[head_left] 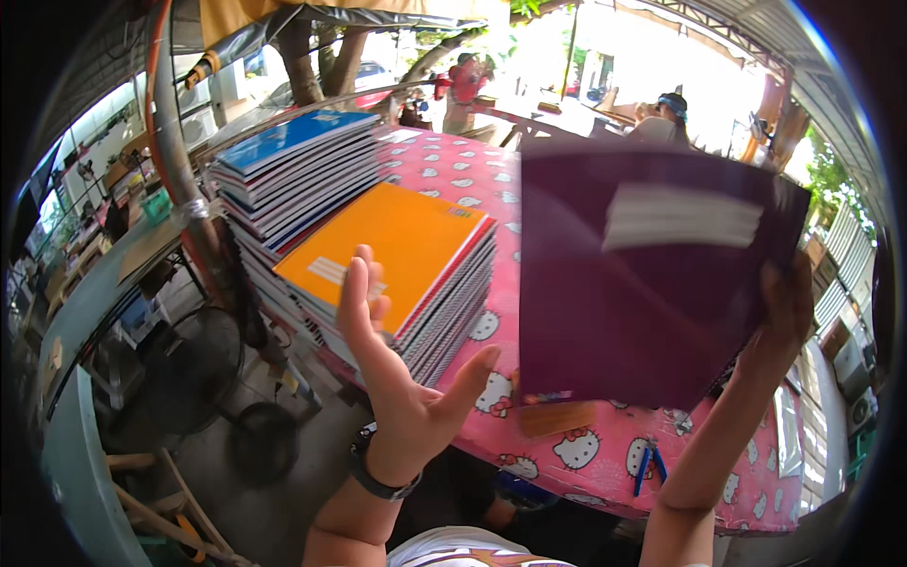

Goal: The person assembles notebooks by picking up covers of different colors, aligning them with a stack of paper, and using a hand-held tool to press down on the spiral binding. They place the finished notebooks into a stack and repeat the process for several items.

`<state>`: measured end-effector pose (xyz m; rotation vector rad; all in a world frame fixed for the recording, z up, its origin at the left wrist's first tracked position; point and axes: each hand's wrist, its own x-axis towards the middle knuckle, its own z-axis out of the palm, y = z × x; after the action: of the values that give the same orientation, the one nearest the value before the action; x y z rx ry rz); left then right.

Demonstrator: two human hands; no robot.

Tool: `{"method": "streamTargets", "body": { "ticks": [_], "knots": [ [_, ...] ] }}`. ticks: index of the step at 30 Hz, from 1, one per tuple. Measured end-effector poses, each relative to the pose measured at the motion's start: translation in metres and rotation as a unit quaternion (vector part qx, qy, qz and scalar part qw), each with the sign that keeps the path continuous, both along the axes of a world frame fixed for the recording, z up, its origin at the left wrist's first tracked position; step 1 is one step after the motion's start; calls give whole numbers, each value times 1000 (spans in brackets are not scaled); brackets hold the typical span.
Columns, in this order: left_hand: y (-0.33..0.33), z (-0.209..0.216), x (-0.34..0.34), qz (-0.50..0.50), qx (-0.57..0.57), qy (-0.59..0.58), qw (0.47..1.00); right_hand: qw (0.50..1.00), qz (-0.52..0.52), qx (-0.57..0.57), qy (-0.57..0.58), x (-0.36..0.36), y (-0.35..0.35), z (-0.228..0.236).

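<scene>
My right hand grips a dark purple notebook by its right edge and holds it up above the table. A white label panel marks the notebook's cover. My left hand, with a dark watch on its wrist, is raised with fingers and thumb apart and nothing in it. Just beyond it stands a tall stack of spiral notebooks with an orange cover on top. Behind that, to the left, is another stack of notebooks topped by a blue one.
A pink patterned cloth covers the table. On it lie a blue-handled tool and a flat tan piece, partly under the raised notebook. A metal post rises at the left, beside a dark fan. Other people are farther back.
</scene>
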<state>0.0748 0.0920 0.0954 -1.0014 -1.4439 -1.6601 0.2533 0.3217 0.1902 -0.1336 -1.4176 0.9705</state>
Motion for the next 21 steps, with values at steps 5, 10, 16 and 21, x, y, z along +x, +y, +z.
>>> {"method": "streamTargets", "body": {
  "ticks": [5, 10, 16, 21],
  "knots": [
    [-52, 7, -32, -315, 90, -212, 921, 987, 104, -121, -27, -106, -8, -5],
    [-91, 13, -152, 13, 9, -192, 981, 937, 164, -89, -296, -240, -34, -64],
    [-95, -47, -221, 110, -123, -176, 970, 899, -94, 35, -425, -267, -17, -101],
    [-66, -54, -217, -107, 105, -346, 926, 971, 128, -133, -154, -307, 2, -147]
  ]
}}
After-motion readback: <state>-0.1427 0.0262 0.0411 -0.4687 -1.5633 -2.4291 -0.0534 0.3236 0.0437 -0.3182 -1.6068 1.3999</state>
